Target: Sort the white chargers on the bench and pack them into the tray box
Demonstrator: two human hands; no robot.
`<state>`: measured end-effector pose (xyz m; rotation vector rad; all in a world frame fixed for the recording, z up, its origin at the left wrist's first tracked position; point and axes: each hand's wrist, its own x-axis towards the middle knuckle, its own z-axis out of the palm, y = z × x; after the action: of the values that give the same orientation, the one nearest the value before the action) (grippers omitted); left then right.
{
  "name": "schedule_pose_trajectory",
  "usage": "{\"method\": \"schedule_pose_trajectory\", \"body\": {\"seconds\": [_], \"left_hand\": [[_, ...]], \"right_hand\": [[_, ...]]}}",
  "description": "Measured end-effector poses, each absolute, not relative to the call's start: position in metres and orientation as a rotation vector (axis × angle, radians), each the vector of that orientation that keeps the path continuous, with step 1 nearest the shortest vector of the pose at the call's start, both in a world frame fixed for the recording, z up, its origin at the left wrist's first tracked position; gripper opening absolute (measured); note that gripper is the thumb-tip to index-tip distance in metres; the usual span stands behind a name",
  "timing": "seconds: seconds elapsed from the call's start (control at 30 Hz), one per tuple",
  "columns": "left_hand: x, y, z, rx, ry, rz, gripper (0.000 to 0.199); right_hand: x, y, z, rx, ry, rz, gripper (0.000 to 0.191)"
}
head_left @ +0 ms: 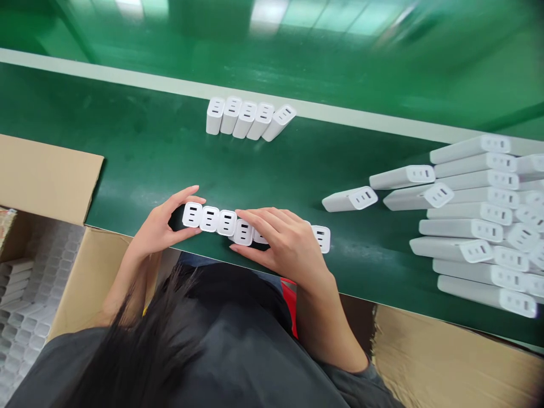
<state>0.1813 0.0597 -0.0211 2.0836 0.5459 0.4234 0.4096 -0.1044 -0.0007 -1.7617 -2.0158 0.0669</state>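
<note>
A row of several white multi-port chargers stands close to the near edge of the green table, ports facing up. My left hand (164,224) curves round the row's left end, its thumb and fingertips on either side of the outermost charger (192,215). Further along, my right hand (287,235) has its thumb on the near side and its fingers over the far side of a charger (243,233), which sits slightly nearer me than those to its left. That hand covers part of the row. Past it, another charger (321,239) shows at the right end.
Several chargers (246,120) stand along the table's back strip, the rightmost leaning. A large group of chargers (471,197) lies at the right. Cardboard (46,177) overlaps the table's left side, above a box of chargers and a white compartment tray (32,331). More cardboard (450,357) is at lower right.
</note>
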Motion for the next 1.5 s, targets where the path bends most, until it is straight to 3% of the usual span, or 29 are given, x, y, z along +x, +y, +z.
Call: {"method": "schedule_pose_trajectory", "body": {"seconds": [0.7,1.5], "left_hand": [[0.1822,0.0588,-0.0230,2.066,0.503,0.473,0.070],[0.1793,0.0621,-0.0197,2.021,0.417,0.435,0.069]], "right_hand": [[0.4087,-0.1032,-0.0008,-1.772,-2.012,0.049,0.039],[0.4084,-0.1025,-0.0002,-1.783,-2.042,-0.012,0.045]]}}
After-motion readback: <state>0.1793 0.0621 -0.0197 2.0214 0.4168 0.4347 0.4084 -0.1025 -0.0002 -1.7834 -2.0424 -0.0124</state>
